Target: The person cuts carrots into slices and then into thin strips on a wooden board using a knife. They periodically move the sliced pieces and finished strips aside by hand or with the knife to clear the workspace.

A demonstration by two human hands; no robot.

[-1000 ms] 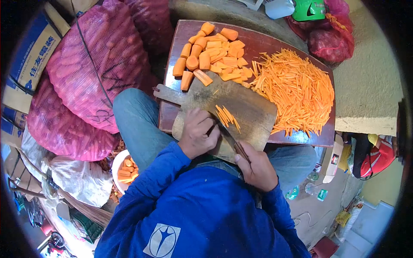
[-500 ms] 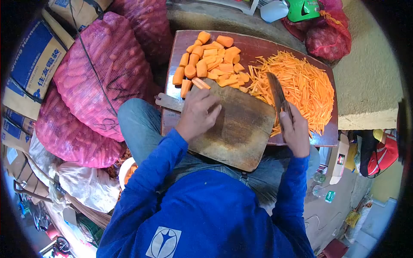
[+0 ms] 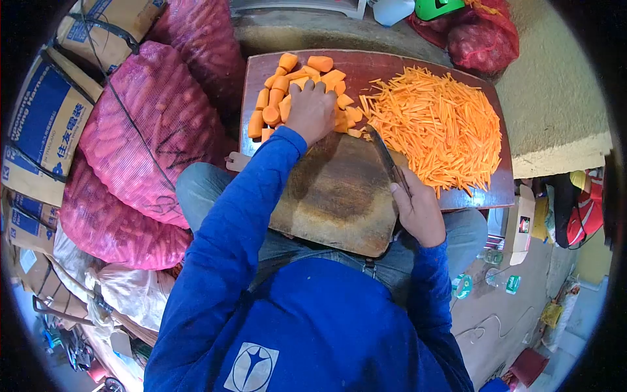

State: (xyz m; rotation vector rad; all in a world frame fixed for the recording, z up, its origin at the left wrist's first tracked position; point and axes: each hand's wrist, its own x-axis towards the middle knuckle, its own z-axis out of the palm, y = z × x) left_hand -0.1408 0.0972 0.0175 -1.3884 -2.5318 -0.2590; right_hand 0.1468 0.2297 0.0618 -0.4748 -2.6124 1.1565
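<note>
My left hand [image 3: 312, 114] lies over the pile of peeled carrot chunks [image 3: 271, 112], fingers stretched forward and a little apart on the pieces; whatever is under the palm is hidden. In my right hand [image 3: 418, 206] is a knife [image 3: 384, 151], its dark blade pointing up and left across the right edge of the wooden cutting board [image 3: 320, 212]. The tip of the blade is close to the heap of carrot strips [image 3: 437, 127]. Under the board's far part is a reddish-brown tabletop [image 3: 359, 62].
Pink mesh sacks [image 3: 140, 124] full of carrots stand at the left beside cardboard boxes [image 3: 46, 117]. A red mesh bag [image 3: 483, 49] sits behind the tabletop. Plastic bottles [image 3: 503, 281] lie on the floor at the right.
My left hand has moved forward from the near side of the chunks onto the pile. The knife has shifted left and toward me in my right hand, away from the strips.
</note>
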